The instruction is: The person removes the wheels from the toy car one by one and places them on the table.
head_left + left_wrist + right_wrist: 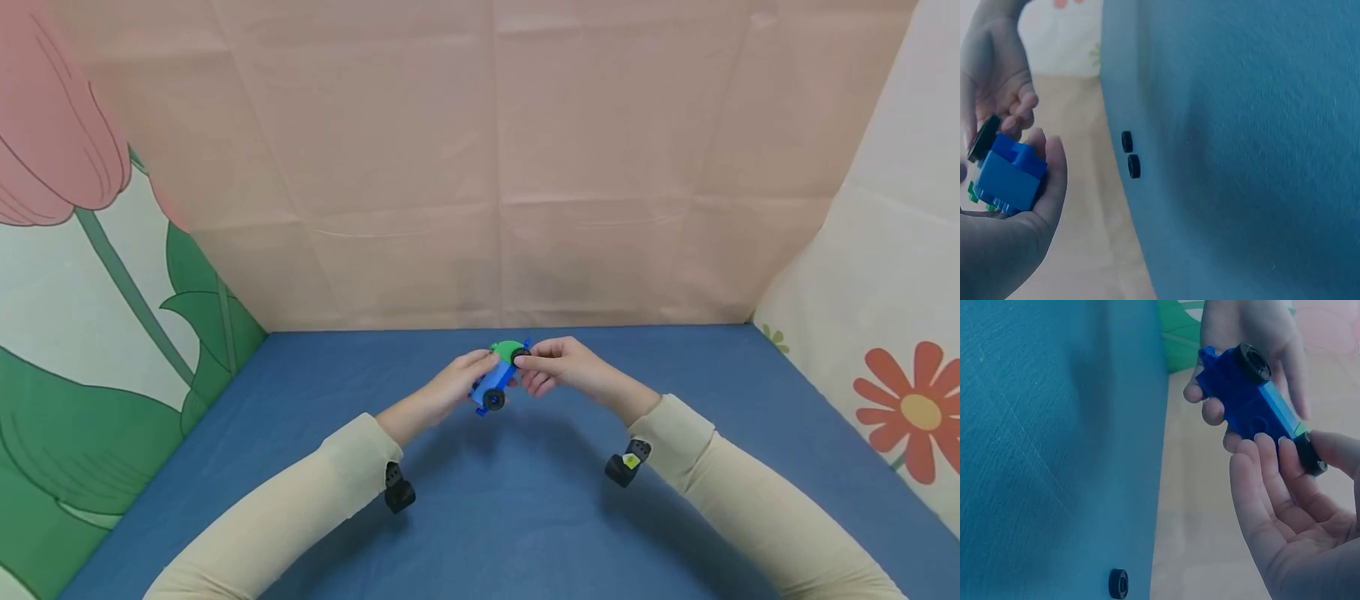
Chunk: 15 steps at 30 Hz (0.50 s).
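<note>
A blue and green toy car [491, 383] is held above the table between both hands. The left hand [450, 387] grips its body from the left; in the left wrist view the fingers and palm wrap its blue block part [1007, 181]. The right hand [566, 367] pinches a black wheel [1310, 454] at the car's green end between thumb and fingers. Another black wheel [1252, 364] is on the blue end, nearer the left hand. Whether the pinched wheel is fully seated cannot be told.
Two loose black wheels [1127, 141] stand near the edge of the blue tabletop [510, 500]; one wheel [1119, 584] also shows in the right wrist view. A plain beige cloth [495, 167] hangs behind, with flower-printed cloths at the left and right sides.
</note>
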Available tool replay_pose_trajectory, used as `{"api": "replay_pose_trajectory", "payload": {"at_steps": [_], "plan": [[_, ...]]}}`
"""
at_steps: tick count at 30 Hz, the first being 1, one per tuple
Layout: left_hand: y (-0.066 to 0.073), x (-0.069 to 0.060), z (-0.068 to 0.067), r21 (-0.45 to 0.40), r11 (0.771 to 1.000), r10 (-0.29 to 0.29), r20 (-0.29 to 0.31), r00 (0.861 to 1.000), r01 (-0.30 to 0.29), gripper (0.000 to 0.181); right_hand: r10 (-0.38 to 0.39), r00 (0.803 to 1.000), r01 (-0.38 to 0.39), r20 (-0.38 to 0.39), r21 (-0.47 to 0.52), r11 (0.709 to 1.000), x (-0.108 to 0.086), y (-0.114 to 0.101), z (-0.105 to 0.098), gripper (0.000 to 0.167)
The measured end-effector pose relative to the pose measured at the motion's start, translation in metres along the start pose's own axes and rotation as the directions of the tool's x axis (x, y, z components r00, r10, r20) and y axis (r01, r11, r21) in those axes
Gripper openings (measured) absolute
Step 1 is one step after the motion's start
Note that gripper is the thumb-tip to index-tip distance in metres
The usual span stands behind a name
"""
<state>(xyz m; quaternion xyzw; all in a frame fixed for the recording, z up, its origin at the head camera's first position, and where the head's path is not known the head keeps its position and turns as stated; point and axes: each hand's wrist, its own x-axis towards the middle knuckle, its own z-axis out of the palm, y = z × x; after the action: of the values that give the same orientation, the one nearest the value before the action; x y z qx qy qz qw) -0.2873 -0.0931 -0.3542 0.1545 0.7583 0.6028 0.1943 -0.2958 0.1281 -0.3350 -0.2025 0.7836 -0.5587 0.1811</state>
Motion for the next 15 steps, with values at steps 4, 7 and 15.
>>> {"api": "replay_pose_trajectory", "payload": {"at_steps": [4,7,15], "plan": [[0.002,-0.001,0.0,0.078,0.996,0.038,0.07,0.997,-0.044,0.04,0.0,1.0,0.0,0.005,-0.035,0.999,-0.002,-0.002,0.004,0.037],[0.003,-0.001,0.0,0.141,0.989,0.034,0.076,0.996,-0.045,0.038,0.003,1.0,-0.003,-0.004,-0.052,0.999,-0.004,-0.003,0.006,0.038],[0.002,-0.001,0.001,0.342,0.939,0.007,0.04,0.999,-0.02,0.044,-0.03,0.997,0.024,-0.072,-0.073,0.997,-0.005,0.001,0.011,0.036]]}}
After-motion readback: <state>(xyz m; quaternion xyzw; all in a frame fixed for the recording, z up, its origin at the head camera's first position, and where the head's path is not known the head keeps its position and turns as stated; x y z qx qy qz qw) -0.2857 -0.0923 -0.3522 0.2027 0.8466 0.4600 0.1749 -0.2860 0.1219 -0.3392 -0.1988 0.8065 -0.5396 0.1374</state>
